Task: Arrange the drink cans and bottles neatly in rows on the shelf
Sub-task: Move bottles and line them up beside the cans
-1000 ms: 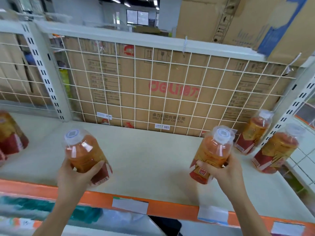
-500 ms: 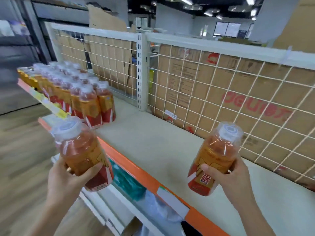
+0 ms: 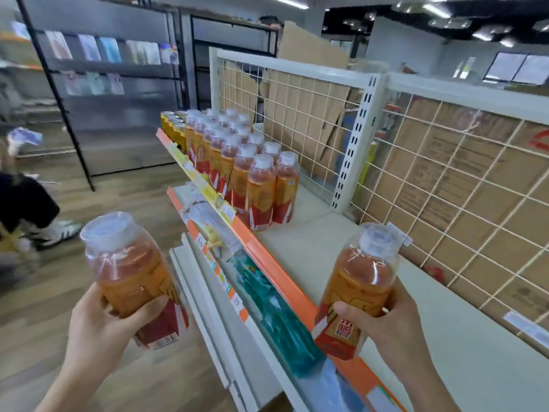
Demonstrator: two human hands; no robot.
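Already rows of bottles [image 3: 237,162] and cans [image 3: 173,126] stand ordered at twelve o'clock on the shelf [image 3: 445,337]; the left hand [image 3: 98,322] grips one bottle [image 3: 130,275] at eight o'clock; the right hand [image 3: 395,325] grips another bottle [image 3: 362,281] at four. Both look not yet placed.

Wood-plank floor [image 3: 35,322] at left; a dark display rack [image 3: 118,114] stands far left. Cardboard [image 3: 309,46] leans behind white wire mesh [image 3: 297,114]. Ceiling lights [image 3: 481,35] glow above a far-right window [image 3: 517,68].

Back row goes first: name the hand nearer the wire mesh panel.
Right. The right hand is over the shelf edge, before the wire mesh panel; the left hand is over the aisle.
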